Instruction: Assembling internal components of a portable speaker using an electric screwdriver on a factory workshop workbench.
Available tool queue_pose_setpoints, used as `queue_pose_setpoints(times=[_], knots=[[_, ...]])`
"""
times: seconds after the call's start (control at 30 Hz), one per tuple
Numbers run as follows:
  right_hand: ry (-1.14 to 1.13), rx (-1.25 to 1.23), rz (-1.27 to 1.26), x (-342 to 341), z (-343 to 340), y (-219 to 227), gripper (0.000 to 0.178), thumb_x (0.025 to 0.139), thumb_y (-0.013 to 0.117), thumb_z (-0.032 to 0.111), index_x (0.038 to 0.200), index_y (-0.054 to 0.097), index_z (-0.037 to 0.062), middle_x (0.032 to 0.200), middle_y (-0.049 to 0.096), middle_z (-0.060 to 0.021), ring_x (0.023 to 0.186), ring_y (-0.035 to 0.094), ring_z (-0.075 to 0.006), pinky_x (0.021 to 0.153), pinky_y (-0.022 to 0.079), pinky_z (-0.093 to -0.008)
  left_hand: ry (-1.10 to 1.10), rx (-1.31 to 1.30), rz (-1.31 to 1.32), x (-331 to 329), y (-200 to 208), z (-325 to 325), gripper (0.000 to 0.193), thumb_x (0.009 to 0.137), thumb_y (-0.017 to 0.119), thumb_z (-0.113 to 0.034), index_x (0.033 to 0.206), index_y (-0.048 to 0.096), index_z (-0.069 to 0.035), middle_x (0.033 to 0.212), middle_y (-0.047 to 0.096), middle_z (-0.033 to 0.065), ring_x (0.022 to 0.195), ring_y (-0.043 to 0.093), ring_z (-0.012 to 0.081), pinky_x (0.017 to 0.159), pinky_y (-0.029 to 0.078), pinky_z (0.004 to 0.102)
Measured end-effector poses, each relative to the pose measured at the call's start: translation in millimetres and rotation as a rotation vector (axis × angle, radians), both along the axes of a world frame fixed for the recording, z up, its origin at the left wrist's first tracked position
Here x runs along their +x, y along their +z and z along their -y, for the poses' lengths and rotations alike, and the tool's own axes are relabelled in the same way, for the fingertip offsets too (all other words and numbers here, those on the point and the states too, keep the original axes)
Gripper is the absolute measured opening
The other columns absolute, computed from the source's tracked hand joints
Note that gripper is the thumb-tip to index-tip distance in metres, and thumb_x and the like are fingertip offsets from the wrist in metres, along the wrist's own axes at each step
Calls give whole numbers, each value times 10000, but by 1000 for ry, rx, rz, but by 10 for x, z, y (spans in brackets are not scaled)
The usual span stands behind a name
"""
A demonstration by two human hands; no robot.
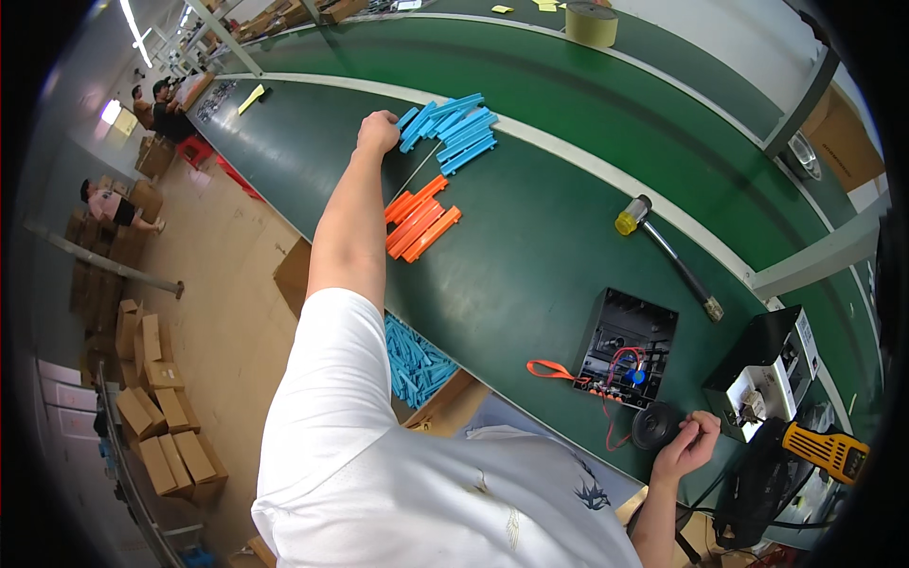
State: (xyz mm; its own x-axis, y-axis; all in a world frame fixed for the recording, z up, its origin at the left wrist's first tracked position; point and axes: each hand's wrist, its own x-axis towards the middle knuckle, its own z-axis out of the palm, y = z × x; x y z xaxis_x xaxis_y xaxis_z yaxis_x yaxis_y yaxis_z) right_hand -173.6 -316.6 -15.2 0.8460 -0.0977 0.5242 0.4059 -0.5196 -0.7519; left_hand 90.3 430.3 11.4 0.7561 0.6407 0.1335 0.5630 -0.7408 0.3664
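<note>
My left arm stretches far out over the green workbench. At its end, my left hand (378,133) has its fingers curled at the left end of a group of blue plastic strips (464,137), pinching the outermost one; the fingertips are partly hidden. Nearer lie several orange plastic strips (417,225). My right hand (691,445) is closed beside a round black speaker (655,426); whatever lies in its fingers is hidden. Thin red wires run from the speaker to an open black plastic housing (625,346), which has a blue part inside and an orange strap (547,367) at its side.
A yellow-headed mallet (668,254) lies behind the housing. To the right stand a black-and-white box unit (765,372) and a yellow-and-black power tool (826,452). Below the bench edge, a carton holds many blue strips (415,364). A green conveyor (606,118) runs behind; people are far left.
</note>
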Motion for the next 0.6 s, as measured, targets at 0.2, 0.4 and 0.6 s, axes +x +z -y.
queue_pose_setpoints(times=[0.2, 0.4, 0.6], knots=[[-40, -68, -5, -45, 25, 11, 156, 1040, 550, 130, 994, 578, -17, 913, 575, -125, 818, 544, -215, 734, 447, -308, -58, 29, 50, 506, 254, 885, 441, 921, 726, -496, 1238, 757, -191, 1398, 658, 108, 1358, 577, 317, 1111, 459, 519], [-21, -47, -6, -12, -15, 22, 164, 1043, 551, 146, 1021, 570, -16, 934, 567, -134, 805, 529, -224, 743, 445, -316, -281, 176, -54, 574, 233, 948, 446, 859, 778, -518, 1073, 758, -128, 1287, 660, 98, 1263, 591, 330, 1062, 464, 556], [-30, -58, 8, -6, -21, 47, 202, 1053, 550, 183, 1037, 566, -17, 930, 549, -135, 809, 515, -222, 754, 435, -327, -236, 229, -209, 324, 483, 1121, 467, 805, 794, -469, 1102, 750, -112, 1323, 645, 107, 1302, 572, 343, 1085, 441, 570]])
